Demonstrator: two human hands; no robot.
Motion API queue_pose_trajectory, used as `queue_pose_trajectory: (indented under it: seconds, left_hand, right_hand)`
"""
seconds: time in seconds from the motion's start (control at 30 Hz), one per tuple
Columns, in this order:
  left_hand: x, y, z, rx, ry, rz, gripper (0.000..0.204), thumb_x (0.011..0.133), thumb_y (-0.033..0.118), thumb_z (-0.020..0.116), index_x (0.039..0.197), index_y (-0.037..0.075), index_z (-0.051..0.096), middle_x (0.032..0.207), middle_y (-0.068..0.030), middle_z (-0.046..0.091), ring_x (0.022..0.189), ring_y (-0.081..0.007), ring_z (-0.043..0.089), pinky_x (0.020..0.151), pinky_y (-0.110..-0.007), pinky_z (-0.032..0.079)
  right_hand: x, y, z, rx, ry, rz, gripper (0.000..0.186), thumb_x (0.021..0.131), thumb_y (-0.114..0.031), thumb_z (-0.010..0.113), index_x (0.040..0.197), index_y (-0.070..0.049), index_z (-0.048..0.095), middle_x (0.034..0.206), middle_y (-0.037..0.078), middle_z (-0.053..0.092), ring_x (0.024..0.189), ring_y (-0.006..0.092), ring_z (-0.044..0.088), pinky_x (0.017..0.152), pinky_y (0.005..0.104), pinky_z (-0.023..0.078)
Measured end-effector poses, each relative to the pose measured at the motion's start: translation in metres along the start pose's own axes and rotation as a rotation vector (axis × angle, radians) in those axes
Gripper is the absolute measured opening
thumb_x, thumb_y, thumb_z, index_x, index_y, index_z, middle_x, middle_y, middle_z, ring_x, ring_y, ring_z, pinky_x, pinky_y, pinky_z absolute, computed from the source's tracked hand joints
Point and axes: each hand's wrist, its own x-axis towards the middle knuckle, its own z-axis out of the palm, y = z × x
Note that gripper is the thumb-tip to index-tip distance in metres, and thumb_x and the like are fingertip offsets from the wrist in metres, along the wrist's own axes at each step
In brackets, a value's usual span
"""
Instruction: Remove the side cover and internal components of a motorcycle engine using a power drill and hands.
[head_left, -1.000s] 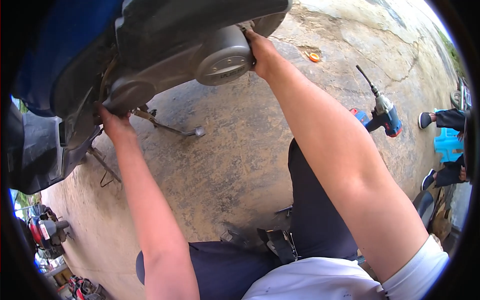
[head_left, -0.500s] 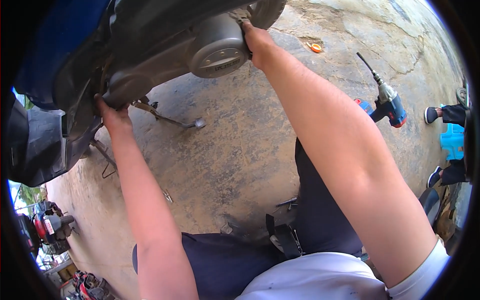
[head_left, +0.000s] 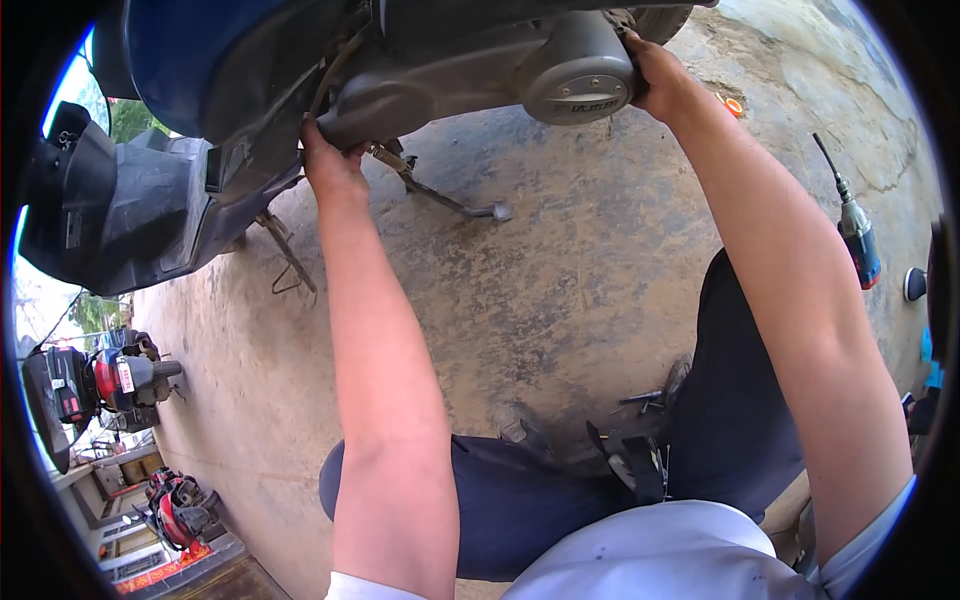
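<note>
One grey engine cover sits on the scooter at the far side, held by two hands: the left hand curls around its left end, the right hand grips its round right end. One cordless drill lies on the concrete ground at right. Compared with a second ago, the cover appears further right and both arms reach higher.

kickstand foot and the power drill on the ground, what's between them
Head view: only bare, stained concrete ground lies between the kickstand foot and the power drill, crossed by the right forearm.
</note>
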Motion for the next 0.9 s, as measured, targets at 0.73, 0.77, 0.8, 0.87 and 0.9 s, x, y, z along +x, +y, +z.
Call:
queue_pose_trajectory:
  seconds: [0.73,0.77,0.8,0.87,0.9]
  left_hand:
    - [0.017,0.009,-0.032,-0.091,-0.082,0.09,0.061,0.1,0.052,0.063,0.139,0.008,0.047,0.135,-0.0116,0.057,0.115,-0.0303,0.064,0.077,-0.049,0.057]
    - [0.011,0.001,-0.017,-0.135,-0.058,0.061,0.06,0.1,0.051,0.063,0.139,0.008,0.048,0.136,-0.0111,0.057,0.116,-0.0303,0.063,0.078,-0.049,0.056]
    - [0.005,-0.005,-0.005,-0.177,-0.033,0.032,0.06,0.1,0.051,0.063,0.139,0.008,0.048,0.136,-0.0106,0.057,0.117,-0.0302,0.063,0.079,-0.048,0.056]
    - [0.004,-0.009,0.0,-0.165,-0.041,0.019,0.06,0.1,0.05,0.063,0.14,0.008,0.048,0.137,-0.0102,0.057,0.119,-0.0298,0.062,0.081,-0.047,0.056]
    - [0.002,-0.011,0.0,-0.156,-0.05,0.001,0.059,0.1,0.049,0.063,0.141,0.009,0.049,0.137,-0.0099,0.057,0.121,-0.0295,0.061,0.082,-0.046,0.056]
  right_hand:
    - [-0.046,0.013,0.033,-0.139,0.113,-0.005,0.044,0.107,-0.048,0.052,0.131,-0.012,0.061,0.116,0.003,0.072,0.096,0.015,0.072,0.082,0.0348,0.061]
    - [-0.043,0.008,0.025,-0.13,0.107,0.008,0.045,0.107,-0.049,0.051,0.131,-0.012,0.061,0.116,0.003,0.072,0.097,0.0152,0.072,0.083,0.0348,0.061]
    - [-0.019,0.004,0.002,-0.165,0.005,-0.001,0.047,0.107,-0.05,0.051,0.131,-0.011,0.061,0.116,0.004,0.072,0.097,0.0155,0.072,0.082,0.0346,0.062]
    - [-0.01,-0.007,-0.004,-0.083,-0.026,0.049,0.048,0.107,-0.051,0.049,0.133,-0.011,0.06,0.12,0.006,0.071,0.105,0.017,0.071,0.091,0.0368,0.06]
    - [-0.004,-0.009,-0.01,-0.13,0.018,0.046,0.048,0.108,-0.049,0.049,0.135,-0.01,0.058,0.124,0.008,0.07,0.112,0.0187,0.07,0.098,0.039,0.058]
